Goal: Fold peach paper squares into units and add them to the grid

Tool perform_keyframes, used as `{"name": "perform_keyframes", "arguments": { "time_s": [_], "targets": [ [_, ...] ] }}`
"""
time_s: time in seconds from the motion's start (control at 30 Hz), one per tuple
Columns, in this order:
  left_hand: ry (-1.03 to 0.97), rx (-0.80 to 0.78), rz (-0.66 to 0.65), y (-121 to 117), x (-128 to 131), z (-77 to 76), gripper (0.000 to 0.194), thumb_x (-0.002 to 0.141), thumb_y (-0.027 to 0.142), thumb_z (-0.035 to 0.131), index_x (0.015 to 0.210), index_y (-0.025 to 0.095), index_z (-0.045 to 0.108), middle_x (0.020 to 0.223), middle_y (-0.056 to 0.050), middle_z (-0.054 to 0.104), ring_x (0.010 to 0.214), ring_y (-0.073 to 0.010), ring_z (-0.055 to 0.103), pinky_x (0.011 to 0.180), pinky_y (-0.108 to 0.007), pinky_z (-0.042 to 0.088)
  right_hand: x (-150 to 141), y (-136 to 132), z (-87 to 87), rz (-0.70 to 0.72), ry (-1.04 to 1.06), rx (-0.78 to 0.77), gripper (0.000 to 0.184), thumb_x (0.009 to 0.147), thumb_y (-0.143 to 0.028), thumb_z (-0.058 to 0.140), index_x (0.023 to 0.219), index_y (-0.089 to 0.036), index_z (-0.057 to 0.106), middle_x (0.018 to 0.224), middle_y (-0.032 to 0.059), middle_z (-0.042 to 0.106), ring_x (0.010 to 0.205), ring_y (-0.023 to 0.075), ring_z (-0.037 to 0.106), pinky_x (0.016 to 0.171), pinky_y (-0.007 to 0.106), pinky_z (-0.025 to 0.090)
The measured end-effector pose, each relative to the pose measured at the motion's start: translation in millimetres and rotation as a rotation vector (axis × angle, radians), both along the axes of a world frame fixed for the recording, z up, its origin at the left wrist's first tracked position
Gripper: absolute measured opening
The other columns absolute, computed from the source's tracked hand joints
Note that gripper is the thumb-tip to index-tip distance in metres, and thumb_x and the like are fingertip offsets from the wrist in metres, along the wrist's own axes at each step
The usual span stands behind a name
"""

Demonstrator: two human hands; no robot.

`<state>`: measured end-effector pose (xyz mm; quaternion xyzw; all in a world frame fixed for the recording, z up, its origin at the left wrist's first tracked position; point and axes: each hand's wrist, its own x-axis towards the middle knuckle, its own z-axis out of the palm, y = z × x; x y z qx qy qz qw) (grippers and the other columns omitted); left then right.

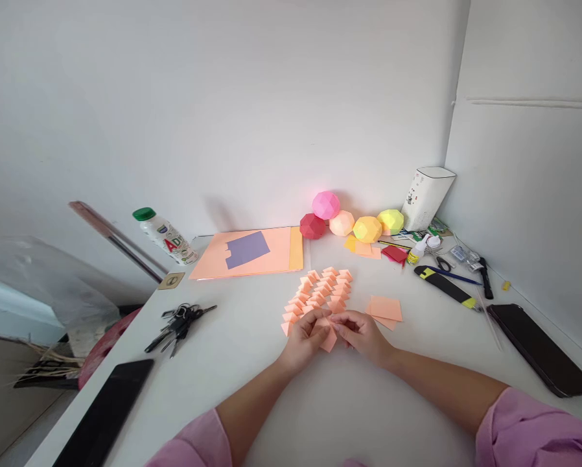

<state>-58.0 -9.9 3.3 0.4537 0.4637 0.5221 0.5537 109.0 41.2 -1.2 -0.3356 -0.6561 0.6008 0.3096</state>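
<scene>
Between both hands is a small peach paper piece (328,342), partly covered by the fingers. My left hand (304,336) pinches its left side, thumb on the near face. On the other side, my right hand (361,332) grips the paper's upper right edge between thumb and fingers. Just beyond the hands stand rows of folded peach paper pieces (315,290), the nearest partly hidden by my left hand. Flat peach paper squares (387,309) lie overlapping to the right of my right hand.
Faceted paper balls (367,229) sit against the wall. Peach sheets (208,258) with a purple cutout (247,250) lie back left. A bottle (167,237), keys (181,322) and a black phone (109,412) line the left. A utility knife (446,287) and a dark case (538,347) lie right.
</scene>
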Motion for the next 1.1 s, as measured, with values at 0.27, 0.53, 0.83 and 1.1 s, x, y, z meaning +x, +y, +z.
{"name": "perform_keyframes", "arguments": {
  "time_s": [0.27,0.53,0.83,1.1],
  "targets": [
    [-0.02,0.005,-0.004,1.6,-0.3,-4.8,0.031,0.077,0.037,0.064,0.101,0.018,0.059,0.1,-0.007,0.062,0.094,-0.0224,0.059,0.085,-0.037,0.044,-0.5,0.1,-2.9,-0.009,-0.003,-0.008,0.023,0.083,-0.038,0.058,0.095,-0.02,0.065,0.066,-0.0011,0.056,0.051,0.0095,0.048,0.049,0.024,0.042],
    [-0.082,-0.006,-0.017,2.2,1.0,-4.2,0.035,0.074,0.039,0.067,0.101,0.018,0.059,0.094,-0.006,0.064,0.088,-0.0213,0.06,0.08,-0.036,0.047,0.3,1.3,-5.1,0.0,-0.001,0.019,0.024,0.084,-0.037,0.057,0.096,-0.019,0.064,0.066,-0.0009,0.056,0.051,0.0097,0.049,0.049,0.024,0.043],
    [-0.065,-0.016,-0.002,1.8,1.0,-5.1,0.036,0.074,0.039,0.067,0.102,0.018,0.06,0.091,-0.006,0.066,0.085,-0.021,0.062,0.077,-0.035,0.047,-0.9,0.6,-2.5,-0.002,-0.015,0.015,0.023,0.083,-0.037,0.057,0.096,-0.019,0.064,0.066,-0.0013,0.056,0.05,0.0091,0.049,0.048,0.023,0.043],
    [-0.112,-0.016,0.0,1.4,2.0,-4.1,0.034,0.073,0.037,0.068,0.1,0.018,0.059,0.092,-0.005,0.066,0.086,-0.0198,0.061,0.079,-0.034,0.047,-0.6,-0.3,-1.2,-0.005,-0.015,0.014,0.024,0.084,-0.039,0.057,0.095,-0.02,0.064,0.067,-0.0009,0.056,0.05,0.0093,0.049,0.047,0.023,0.043]
  ]
}}
